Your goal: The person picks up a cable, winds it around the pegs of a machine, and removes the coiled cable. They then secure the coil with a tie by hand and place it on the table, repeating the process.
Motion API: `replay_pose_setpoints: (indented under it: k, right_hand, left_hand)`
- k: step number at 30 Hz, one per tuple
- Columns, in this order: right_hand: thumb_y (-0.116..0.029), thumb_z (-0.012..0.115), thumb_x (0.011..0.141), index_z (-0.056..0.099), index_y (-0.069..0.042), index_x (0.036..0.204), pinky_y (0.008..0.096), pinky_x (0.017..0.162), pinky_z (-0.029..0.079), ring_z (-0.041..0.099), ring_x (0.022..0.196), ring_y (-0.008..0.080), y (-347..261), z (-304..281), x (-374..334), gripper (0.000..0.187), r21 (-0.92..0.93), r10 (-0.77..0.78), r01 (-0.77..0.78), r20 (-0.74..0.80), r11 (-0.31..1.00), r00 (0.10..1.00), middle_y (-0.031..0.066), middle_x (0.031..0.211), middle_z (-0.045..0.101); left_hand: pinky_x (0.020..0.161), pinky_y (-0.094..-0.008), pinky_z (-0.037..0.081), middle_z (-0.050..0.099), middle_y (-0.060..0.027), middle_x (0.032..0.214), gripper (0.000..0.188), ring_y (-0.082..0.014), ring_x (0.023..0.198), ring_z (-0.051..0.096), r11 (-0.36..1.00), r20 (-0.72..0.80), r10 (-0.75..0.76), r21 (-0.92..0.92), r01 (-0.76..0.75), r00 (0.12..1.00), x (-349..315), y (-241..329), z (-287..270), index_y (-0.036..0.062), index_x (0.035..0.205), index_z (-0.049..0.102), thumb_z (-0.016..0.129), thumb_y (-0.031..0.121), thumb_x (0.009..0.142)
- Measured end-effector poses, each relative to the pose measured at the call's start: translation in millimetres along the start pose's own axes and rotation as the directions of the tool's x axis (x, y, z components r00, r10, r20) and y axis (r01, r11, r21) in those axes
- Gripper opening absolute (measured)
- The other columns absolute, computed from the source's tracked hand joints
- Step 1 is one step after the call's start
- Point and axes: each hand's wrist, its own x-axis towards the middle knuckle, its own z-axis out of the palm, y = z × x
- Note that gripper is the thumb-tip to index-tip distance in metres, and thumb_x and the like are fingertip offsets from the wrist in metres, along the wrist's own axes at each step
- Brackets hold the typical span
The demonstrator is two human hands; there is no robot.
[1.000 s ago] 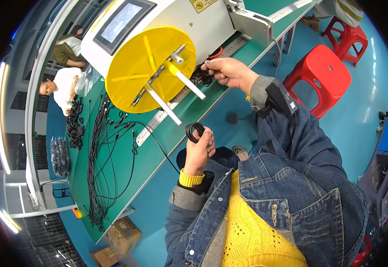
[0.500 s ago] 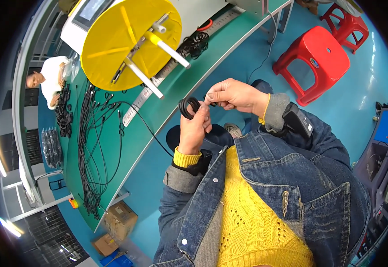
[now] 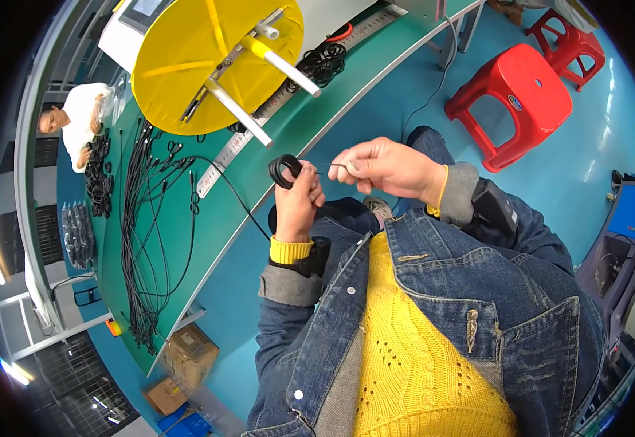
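Note:
My left hand is closed around a small coil of black cable, whose loops stand up past the thumb. To its right, my right hand pinches a thin dark strand between thumb and fingertips. A short gap separates the two hands, with the strand pointing toward the coil. Whether it is a tie or the cable's own end cannot be made out. Both hands are in the air in front of the table edge, below the metal rods of a round yellow disc.
Long black cables lie in a bundle on the green table. More coils rest by a steel ruler. Red stools stand to the right; cardboard boxes sit below the table. A person works across the table.
My hands have drawn apart: the left moved left with the coil, the right slightly right and down. The thin strand now shows between them.

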Motion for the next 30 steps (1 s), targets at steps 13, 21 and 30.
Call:
replay_pose_setpoints:
  k: [13, 21, 30]
  right_hand:
    - [-0.013, 0.065, 0.071, 0.056, 0.0, 0.102, 0.0201, 0.049, 0.044, 0.057, 0.063, 0.0079, -60.1, 9.3, 8.5, 0.035, -0.942, -0.079, 0.27, 0.259, 0.198, 0.963, 0.005, 0.073, 0.058]
    - [-0.022, 0.066, 0.075, 0.052, 0.0, 0.095, 0.0245, 0.05, 0.044, 0.054, 0.059, 0.0112, -15.6, 9.3, 8.4, 0.033, -0.731, 0.081, 0.003, 0.08, 0.682, 0.994, 0.0028, 0.072, 0.057]
    - [-0.031, 0.051, 0.089, 0.052, -0.001, 0.087, 0.0312, 0.056, 0.046, 0.057, 0.06, 0.0197, -10.9, 0.8, 11.0, 0.03, -0.745, -0.213, 0.168, 0.035, 0.646, 0.976, 0.0049, 0.072, 0.06]
  left_hand:
    - [0.039, -0.0198, 0.03, 0.042, 0.0019, 0.062, 0.018, -0.0053, 0.047, 0.035, 0.871, 0.394, -0.475, 0.342, 0.354, 0.787, -8.3, 10.7, 8.0, 0.0023, 0.089, 0.052, 0.06, 0.016, 0.082]
    - [0.037, -0.0181, 0.025, 0.042, 0.0012, 0.064, 0.019, -0.0044, 0.045, 0.032, 0.92, 0.427, -0.39, 0.223, 0.323, 0.816, -17.7, 15.5, 5.4, 0.0032, 0.094, 0.051, 0.06, 0.014, 0.081]
    - [0.037, -0.0159, 0.023, 0.039, -0.0008, 0.065, 0.048, -0.0042, 0.047, 0.025, 0.834, 0.57, -0.468, 0.033, 0.551, 0.675, -4.9, 4.0, -4.0, 0.0036, 0.125, 0.039, 0.058, 0.017, 0.084]
